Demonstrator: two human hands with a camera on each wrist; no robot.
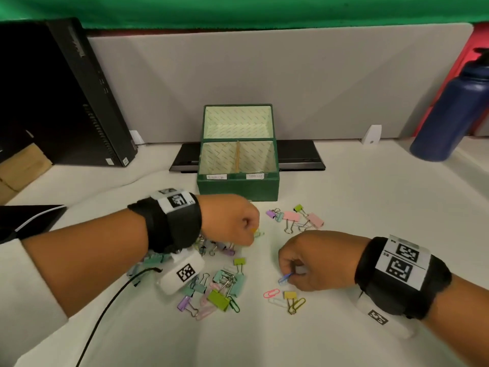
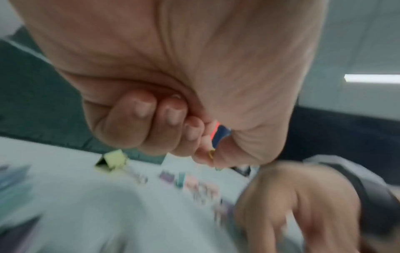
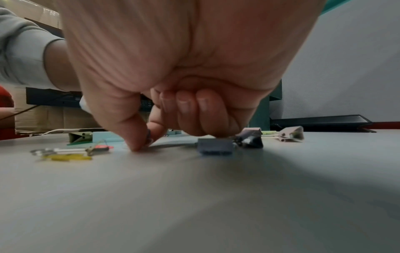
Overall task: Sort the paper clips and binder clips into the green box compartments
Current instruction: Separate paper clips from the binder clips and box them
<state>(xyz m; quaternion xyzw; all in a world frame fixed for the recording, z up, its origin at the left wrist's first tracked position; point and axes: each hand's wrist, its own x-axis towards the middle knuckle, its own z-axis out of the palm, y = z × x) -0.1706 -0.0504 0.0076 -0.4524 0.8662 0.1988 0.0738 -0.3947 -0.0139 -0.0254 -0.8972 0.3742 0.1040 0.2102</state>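
Observation:
The green box (image 1: 238, 186) stands open at the back of the table, its front half split by a divider into two labelled compartments whose floors are hidden. My left hand (image 1: 251, 231) hovers in front of the box, fisted. In the left wrist view its curled fingers (image 2: 192, 131) grip a few paper clips (image 2: 218, 135), orange, blue and yellow. My right hand (image 1: 289, 276) is low on the table, thumb and forefinger pinching a blue paper clip (image 1: 285, 277). A pile of binder clips and paper clips (image 1: 222, 287) lies under my left wrist.
More binder clips (image 1: 299, 219) lie right of the box front. A pink paper clip (image 1: 271, 293) and a yellow binder clip (image 1: 289, 295) lie near my right hand. A black computer tower (image 1: 66, 96) stands far left, a blue bottle (image 1: 449, 109) far right, a cable (image 1: 111, 305) trails left.

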